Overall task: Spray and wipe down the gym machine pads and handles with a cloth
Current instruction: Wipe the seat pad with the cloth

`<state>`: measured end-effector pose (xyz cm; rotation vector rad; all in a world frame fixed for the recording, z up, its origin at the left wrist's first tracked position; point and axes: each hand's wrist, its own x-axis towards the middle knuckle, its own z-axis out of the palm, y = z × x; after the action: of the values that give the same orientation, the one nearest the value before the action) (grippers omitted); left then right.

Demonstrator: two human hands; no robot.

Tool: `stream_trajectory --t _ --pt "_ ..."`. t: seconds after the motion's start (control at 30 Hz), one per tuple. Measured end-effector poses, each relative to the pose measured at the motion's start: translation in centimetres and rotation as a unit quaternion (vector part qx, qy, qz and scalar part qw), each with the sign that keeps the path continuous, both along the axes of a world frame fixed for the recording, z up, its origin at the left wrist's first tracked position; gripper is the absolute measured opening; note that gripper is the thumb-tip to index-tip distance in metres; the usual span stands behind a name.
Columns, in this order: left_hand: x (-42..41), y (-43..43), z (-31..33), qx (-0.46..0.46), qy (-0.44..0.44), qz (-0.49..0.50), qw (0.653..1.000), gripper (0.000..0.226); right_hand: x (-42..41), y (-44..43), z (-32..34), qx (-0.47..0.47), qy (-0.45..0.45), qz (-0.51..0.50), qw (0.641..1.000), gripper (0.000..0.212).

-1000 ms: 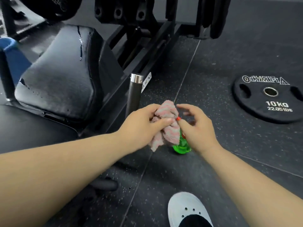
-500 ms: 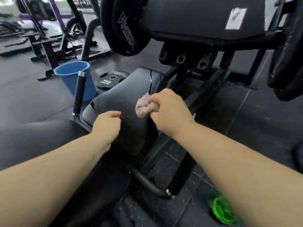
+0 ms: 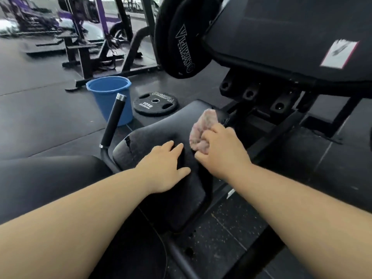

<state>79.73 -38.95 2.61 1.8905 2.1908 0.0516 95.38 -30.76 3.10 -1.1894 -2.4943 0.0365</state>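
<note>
A black padded seat [image 3: 161, 133] of the gym machine lies in the middle of the head view, with a tear near its left edge. My right hand [image 3: 221, 152] grips a bunched pink and grey cloth [image 3: 203, 129] and holds it against the far right part of the pad. My left hand [image 3: 167, 168] rests flat on the pad just left of it, fingers straight. A black handle [image 3: 113, 121] with a chrome cap stands upright left of the pad. The spray bottle is out of view.
A blue bucket [image 3: 108, 93] stands on the rubber floor behind the handle. A 10 kg weight plate [image 3: 155, 103] lies flat beside it. A large loaded plate [image 3: 181, 37] and the machine's black back pad [image 3: 291, 37] hang above. Other benches stand far left.
A second ago both hands held the cloth over the green bottle on the floor. Since then my right hand carried the cloth up onto the pad and my left hand came down flat on it.
</note>
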Motion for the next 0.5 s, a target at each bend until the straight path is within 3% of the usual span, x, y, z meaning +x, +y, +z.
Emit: stream_trajectory --t 0.07,0.17,0.27,0.37,0.43,0.5 --pt "-0.1 0.6 1.1 -0.022 0.027 -0.013 0.999 0.084 1.5 -1.1 -0.1 -0.032 -0.032 0.036 0.998 0.031" --pt "0.4 0.8 2.4 -0.054 0.044 -0.027 0.997 0.093 1.0 1.8 0.9 -0.035 0.009 0.020 0.999 0.029" --pt "0.5 0.7 2.3 -0.071 0.054 -0.022 0.996 0.099 -1.5 4.7 1.3 -0.001 0.070 -0.055 0.996 0.032" --pt "0.0 2.5 2.8 -0.024 -0.012 0.044 0.999 0.100 -2.9 8.4 2.3 -0.008 0.117 -0.150 0.982 0.032" --pt "-0.1 4.4 2.9 0.009 -0.032 0.074 0.997 0.102 -3.0 10.8 3.4 -0.076 0.064 -0.156 0.983 0.038" --pt "0.1 5.8 2.6 0.001 -0.031 0.071 0.997 0.106 -2.6 12.5 3.9 -0.220 0.120 -0.119 0.961 0.032"
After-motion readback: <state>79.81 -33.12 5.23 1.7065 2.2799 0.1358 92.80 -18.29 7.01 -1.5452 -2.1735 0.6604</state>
